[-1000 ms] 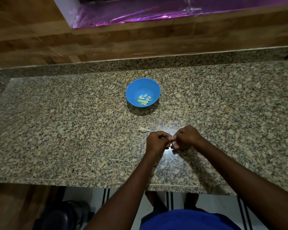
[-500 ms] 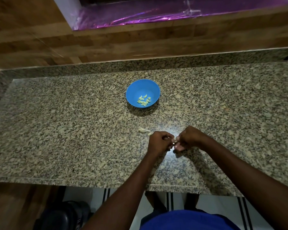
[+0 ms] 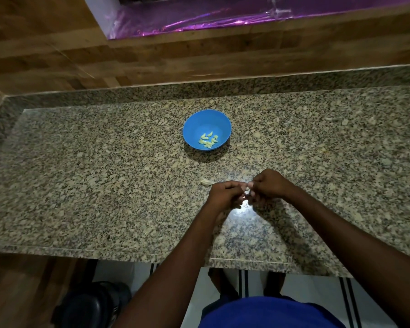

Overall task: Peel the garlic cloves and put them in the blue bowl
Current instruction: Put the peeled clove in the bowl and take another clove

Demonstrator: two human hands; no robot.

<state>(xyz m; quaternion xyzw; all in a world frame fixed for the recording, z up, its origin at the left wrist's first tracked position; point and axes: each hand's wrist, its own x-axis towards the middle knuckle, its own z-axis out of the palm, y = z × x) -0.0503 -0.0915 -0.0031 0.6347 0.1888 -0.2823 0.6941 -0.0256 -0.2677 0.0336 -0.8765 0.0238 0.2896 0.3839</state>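
Note:
The blue bowl (image 3: 207, 129) stands on the granite counter (image 3: 81, 174) and holds several pale peeled garlic cloves (image 3: 208, 140). Nearer to me, my left hand (image 3: 225, 194) and my right hand (image 3: 269, 185) meet fingertip to fingertip just above the counter. Between them they pinch a small whitish garlic clove (image 3: 247, 191), mostly hidden by the fingers. Another pale garlic piece (image 3: 206, 181) lies on the counter just left of my left hand.
The counter's front edge (image 3: 152, 253) runs below my forearms, and a wood-panelled wall (image 3: 152, 55) rises behind its raised back lip. A dark rounded object (image 3: 90, 304) sits on the floor at lower left.
Both hands stay together on the clove, with small finger shifts. They moved slightly to the right, leaving the loose piece on the counter more exposed.

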